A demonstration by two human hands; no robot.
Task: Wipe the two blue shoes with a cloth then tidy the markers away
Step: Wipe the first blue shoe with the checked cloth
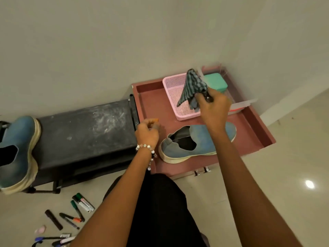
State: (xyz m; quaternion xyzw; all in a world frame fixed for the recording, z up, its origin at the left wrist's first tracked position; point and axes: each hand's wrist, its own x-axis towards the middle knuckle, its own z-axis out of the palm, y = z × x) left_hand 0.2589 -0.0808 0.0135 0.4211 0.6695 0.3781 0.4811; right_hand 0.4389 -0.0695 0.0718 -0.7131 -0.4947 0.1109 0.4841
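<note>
**Cloth lifted over the pink basket, one shoe in the tray, the other on the bench**

The striped cloth hangs from the person's right hand, whose fingers pinch it at one corner so that it dangles over the pink basket, its lower tip down by the basket's mesh floor. The right forearm crosses above a blue shoe, which lies on its pale sole near the front edge of the reddish tray, toe towards the tray's right side.

The left hand is curled over the tray's left edge, just beside the heel of that shoe; its fingers are bent inward, and something small and orange shows at the fingertips, though I cannot tell whether it is gripped. A beaded bracelet circles that wrist.

The second blue shoe sits at the far left end of the dusty black bench, its sole overhanging the front edge, well apart from the first.

The markers lie scattered on the pale floor in front of the bench's left end, several dark ones with green or orange caps, and more blue ones near the lower edge of the view.

In the tray's back right corner, behind the basket, stands a green box.
</note>
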